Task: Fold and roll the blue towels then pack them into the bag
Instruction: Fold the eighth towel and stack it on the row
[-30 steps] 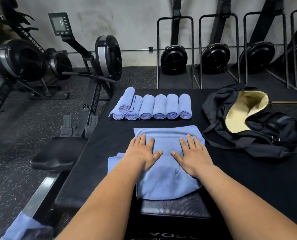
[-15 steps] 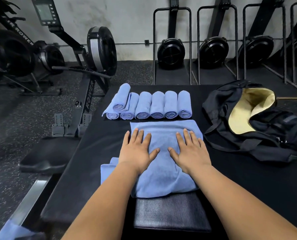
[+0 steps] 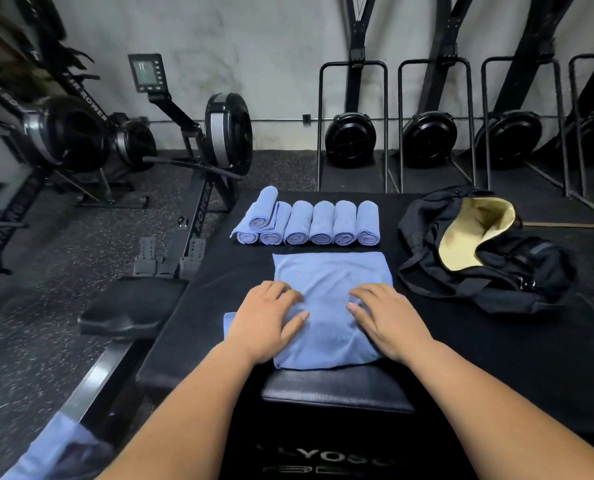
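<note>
A flat folded blue towel lies on the black table in front of me. My left hand and my right hand sit on its near half, fingers curled into the cloth, which bulges between them. A corner of another blue towel shows under my left hand. Several rolled blue towels lie in a row behind, one stacked on top at the left end. The black bag lies open at the right, showing its yellow lining.
A black padded block sits at the table's near edge under the towel. A rowing machine and its seat stand left of the table. More blue cloth is at the bottom left. Upright rowers line the back wall.
Both hands slid back toward me over the towel, and their fingers went from flat and spread to curled, bunching the cloth between them.
</note>
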`<state>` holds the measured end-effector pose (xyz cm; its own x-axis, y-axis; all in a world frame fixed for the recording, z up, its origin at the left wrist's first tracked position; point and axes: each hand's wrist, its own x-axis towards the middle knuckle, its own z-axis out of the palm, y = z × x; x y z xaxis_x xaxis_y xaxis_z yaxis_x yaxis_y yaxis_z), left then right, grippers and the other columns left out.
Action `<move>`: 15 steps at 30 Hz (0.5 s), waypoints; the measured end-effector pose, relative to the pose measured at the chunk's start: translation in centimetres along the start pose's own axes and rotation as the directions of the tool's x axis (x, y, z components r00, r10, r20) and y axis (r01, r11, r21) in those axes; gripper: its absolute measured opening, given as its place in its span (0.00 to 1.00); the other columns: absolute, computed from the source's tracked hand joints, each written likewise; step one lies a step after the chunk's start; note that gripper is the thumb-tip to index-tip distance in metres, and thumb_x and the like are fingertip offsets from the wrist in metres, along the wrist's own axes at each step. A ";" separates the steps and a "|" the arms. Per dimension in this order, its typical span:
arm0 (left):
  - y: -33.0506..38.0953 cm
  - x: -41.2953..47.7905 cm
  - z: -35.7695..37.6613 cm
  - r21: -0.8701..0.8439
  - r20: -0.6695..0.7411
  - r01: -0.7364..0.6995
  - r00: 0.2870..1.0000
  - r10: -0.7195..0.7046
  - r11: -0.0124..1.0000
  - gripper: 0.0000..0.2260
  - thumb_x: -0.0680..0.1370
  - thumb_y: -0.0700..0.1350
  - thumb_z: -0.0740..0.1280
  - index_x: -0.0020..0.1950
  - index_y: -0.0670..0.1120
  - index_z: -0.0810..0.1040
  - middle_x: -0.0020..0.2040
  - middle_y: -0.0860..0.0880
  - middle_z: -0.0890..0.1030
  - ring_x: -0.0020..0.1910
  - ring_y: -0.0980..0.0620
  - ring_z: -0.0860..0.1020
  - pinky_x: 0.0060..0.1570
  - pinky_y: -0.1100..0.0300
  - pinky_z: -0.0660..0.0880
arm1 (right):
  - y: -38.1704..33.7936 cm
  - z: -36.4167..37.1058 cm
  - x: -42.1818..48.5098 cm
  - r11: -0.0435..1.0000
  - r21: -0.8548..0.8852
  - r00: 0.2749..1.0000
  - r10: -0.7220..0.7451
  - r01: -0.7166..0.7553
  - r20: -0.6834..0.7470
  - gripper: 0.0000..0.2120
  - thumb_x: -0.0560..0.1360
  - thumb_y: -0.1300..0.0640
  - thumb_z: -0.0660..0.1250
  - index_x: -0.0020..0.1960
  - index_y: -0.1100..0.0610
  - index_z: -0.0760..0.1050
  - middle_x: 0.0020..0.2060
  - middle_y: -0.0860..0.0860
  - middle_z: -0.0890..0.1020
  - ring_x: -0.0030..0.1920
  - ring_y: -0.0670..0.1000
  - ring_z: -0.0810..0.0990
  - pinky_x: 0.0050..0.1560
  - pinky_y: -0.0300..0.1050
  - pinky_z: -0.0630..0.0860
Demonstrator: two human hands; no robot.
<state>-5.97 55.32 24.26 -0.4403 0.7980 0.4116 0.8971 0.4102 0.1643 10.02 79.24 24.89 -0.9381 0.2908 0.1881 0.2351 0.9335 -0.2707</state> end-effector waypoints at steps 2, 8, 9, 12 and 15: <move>1.1 -1.6 -1.0 -0.002 0.050 -0.082 0.995 0.082 0.997 0.22 0.81 0.69 0.61 0.60 0.52 0.78 0.57 0.53 0.77 0.58 0.48 0.74 0.62 0.51 0.70 | -0.3 -0.8 -1.9 0.996 -0.030 0.996 -0.084 0.083 -0.037 0.32 0.81 0.29 0.50 0.69 0.48 0.76 0.65 0.45 0.78 0.68 0.52 0.73 0.66 0.52 0.72; 2.1 -4.9 -0.9 0.055 0.183 -0.110 0.978 0.098 0.992 0.19 0.80 0.63 0.63 0.65 0.55 0.77 0.62 0.57 0.79 0.65 0.48 0.73 0.68 0.49 0.69 | -0.5 -1.0 -7.3 0.986 -0.049 0.985 -0.158 0.161 0.065 0.29 0.75 0.29 0.65 0.70 0.42 0.72 0.66 0.37 0.76 0.67 0.47 0.70 0.63 0.44 0.70; 2.4 -5.0 -1.2 0.043 0.157 -0.067 0.986 0.060 0.997 0.17 0.80 0.60 0.63 0.65 0.56 0.79 0.61 0.58 0.80 0.65 0.48 0.73 0.68 0.51 0.69 | -0.4 -0.8 -7.9 0.988 -0.041 0.988 -0.149 0.151 0.037 0.24 0.76 0.33 0.67 0.68 0.41 0.73 0.65 0.35 0.77 0.67 0.47 0.71 0.61 0.44 0.70; 3.1 -4.2 -1.8 0.046 0.144 0.039 0.989 -0.045 0.998 0.13 0.82 0.56 0.63 0.62 0.55 0.82 0.55 0.53 0.84 0.62 0.47 0.75 0.64 0.53 0.67 | -0.2 -0.8 -7.9 0.998 0.055 0.998 -0.020 0.023 -0.054 0.15 0.80 0.43 0.68 0.65 0.42 0.78 0.59 0.40 0.82 0.62 0.52 0.76 0.56 0.46 0.72; 4.0 -2.8 -3.4 -0.120 0.086 0.201 0.978 -0.191 0.972 0.15 0.82 0.59 0.60 0.55 0.53 0.82 0.47 0.49 0.85 0.53 0.44 0.80 0.58 0.50 0.73 | -0.3 -2.2 -6.2 0.950 0.281 0.981 0.170 -0.138 -0.093 0.16 0.79 0.44 0.71 0.66 0.46 0.80 0.55 0.50 0.85 0.56 0.56 0.81 0.57 0.48 0.75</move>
<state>-1.01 53.21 26.84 -0.6054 0.7398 0.2934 0.7882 0.5063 0.3499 16.28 77.59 25.86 -0.8565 0.4638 0.2267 0.2813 0.7876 -0.5483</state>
